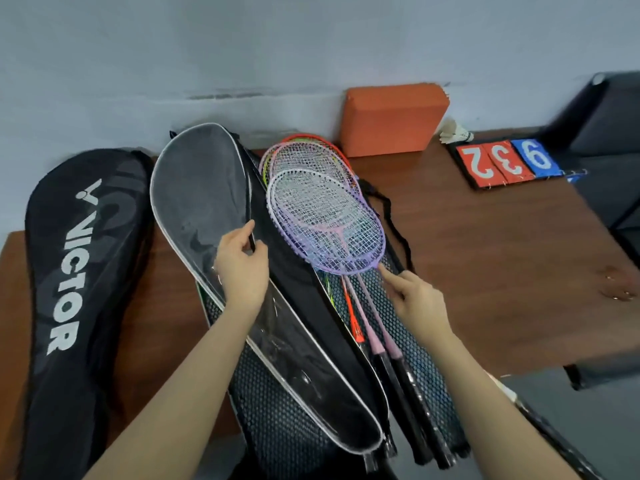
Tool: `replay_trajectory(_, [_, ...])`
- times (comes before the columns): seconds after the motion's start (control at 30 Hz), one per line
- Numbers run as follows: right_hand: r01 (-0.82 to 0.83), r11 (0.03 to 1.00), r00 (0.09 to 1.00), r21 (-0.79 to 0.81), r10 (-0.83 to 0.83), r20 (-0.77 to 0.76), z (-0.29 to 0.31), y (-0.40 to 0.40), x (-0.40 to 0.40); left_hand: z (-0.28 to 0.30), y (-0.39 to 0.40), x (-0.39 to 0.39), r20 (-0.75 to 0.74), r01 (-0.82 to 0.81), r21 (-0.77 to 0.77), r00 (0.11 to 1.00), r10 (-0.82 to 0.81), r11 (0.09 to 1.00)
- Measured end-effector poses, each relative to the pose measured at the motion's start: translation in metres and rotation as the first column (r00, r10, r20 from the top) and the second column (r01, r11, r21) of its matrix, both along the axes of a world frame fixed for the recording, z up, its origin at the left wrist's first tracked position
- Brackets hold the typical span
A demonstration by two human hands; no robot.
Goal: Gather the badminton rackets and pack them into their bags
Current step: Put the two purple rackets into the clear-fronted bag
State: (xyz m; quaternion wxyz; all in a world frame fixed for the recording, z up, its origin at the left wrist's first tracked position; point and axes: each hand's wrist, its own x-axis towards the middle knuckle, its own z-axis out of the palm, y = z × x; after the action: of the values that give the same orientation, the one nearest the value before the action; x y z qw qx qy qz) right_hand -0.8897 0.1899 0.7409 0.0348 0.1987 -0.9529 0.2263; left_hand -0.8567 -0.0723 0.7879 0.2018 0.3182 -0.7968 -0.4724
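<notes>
The packing looks to be partway through: a fan of badminton rackets, pink, purple, orange and yellow-green in the frame, lies gathered on the opened racket bag at the middle of the brown bench, heads toward the wall and black handles toward the person, but the bag's clear-fronted flap is thrown back to the left and nothing is zipped. A second black bag marked VICTOR lies closed along the left end of the bench; whether it holds anything cannot be told. What seems left is to settle the rackets into the open bag, fold the flap over and close it. The left hand pinches the dark zip edge of the open bag between thumb and fingers, a narrow grip on that edge beside the flap. The right hand is loosely curled with its forefinger stretched out, its tip at the rim of the purple racket head near the throat; it holds nothing that can be seen. Farther back stand an orange foam block against the wall, a shuttlecock and a flip scoreboard showing 2, 3 and 9.
</notes>
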Motion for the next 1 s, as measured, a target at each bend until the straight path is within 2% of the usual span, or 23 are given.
replay_trajectory(0.1, [-0.023,0.999,0.997,0.027,0.025,-0.077,-0.004,0.007,0.008,-0.003,0.005,-0.001,-0.004,0.019,0.007,1.0,-0.019,1.0])
replay_trajectory(0.2, [-0.096,0.995,0.992,-0.015,0.094,-0.082,-0.005,0.005,0.013,-0.008,0.008,-0.004,0.034,0.068,-0.002,0.997,-0.068,0.998])
replay_trajectory(0.27, [-0.117,0.991,0.993,-0.07,0.117,-0.009,-0.005,0.0,0.016,-0.012,0.009,-0.005,0.049,0.111,-0.012,0.993,-0.11,0.994])
replay_trajectory(0.37, [-0.061,0.964,0.969,-0.258,0.119,0.217,-0.004,-0.011,0.019,-0.016,0.008,-0.006,0.051,0.145,0.001,0.988,-0.145,0.989])
replay_trajectory(0.47, [0.055,0.901,0.889,-0.43,0.152,0.433,0.011,-0.026,0.021,-0.018,0.007,-0.005,0.045,0.186,-0.006,0.982,-0.185,0.983])
replay_trajectory(0.53, [0.128,0.863,0.829,-0.489,0.178,0.531,0.017,-0.034,0.02,-0.017,0.008,-0.004,0.034,0.202,-0.006,0.979,-0.202,0.979])
replay_trajectory(0.77, [0.239,0.803,0.72,-0.546,0.231,0.655,0.017,-0.042,0.017,-0.019,-0.001,-0.005,-0.075,0.138,0.019,0.988,-0.137,0.99])
replay_trajectory(1.0, [0.261,0.814,0.617,-0.519,0.273,0.738,0.021,-0.035,0.011,-0.02,-0.003,-0.01,-0.031,0.19,-0.031,0.981,-0.191,0.981])
